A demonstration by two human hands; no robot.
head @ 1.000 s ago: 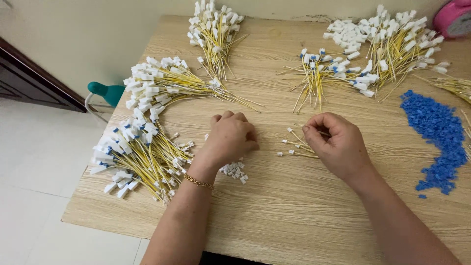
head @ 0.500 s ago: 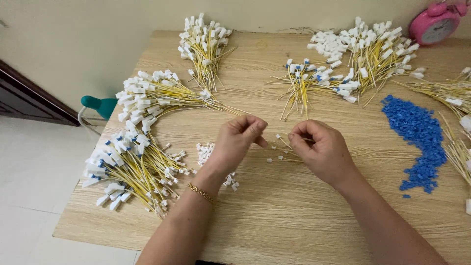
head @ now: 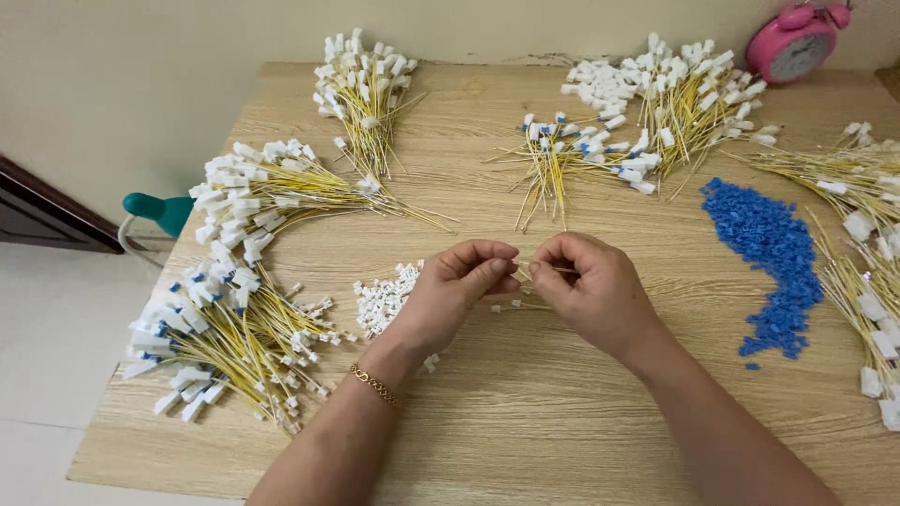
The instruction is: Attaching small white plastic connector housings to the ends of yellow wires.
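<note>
Head view, looking down on a pale wooden table (head: 525, 422).

Left hand (head: 450, 295) raised just above the table's middle, fingers curled and pressed together, thumb and forefinger pinching something small at the tips; too small to tell whether a white connector or a wire end. Gold bracelet (head: 375, 384) on that wrist. Right hand (head: 591, 290) just beside it, fingertips almost meeting the left's, pinching thin yellow wires (head: 548, 270) that poke out between thumb and forefinger. A few loose wires (head: 511, 305) lying on the table directly beneath both hands.

Small heap of white connectors (head: 384, 298) touching the left wrist's outer side, close for the next pick. Heap of blue clips (head: 764, 248) to the right, well apart from the hands. Finished-looking bundles of yellow wires with white ends fanned around: near left (head: 216, 347), left (head: 272, 187), far left (head: 366, 94), far middle (head: 572, 155), far right (head: 684, 94), right edge (head: 862, 244). Pink alarm clock (head: 797, 47) in the far right corner.

Judged best done with the wire end held short and straight, lined up square with the small part, then pushed home firmly, elbows kept low for steadiness.
</note>
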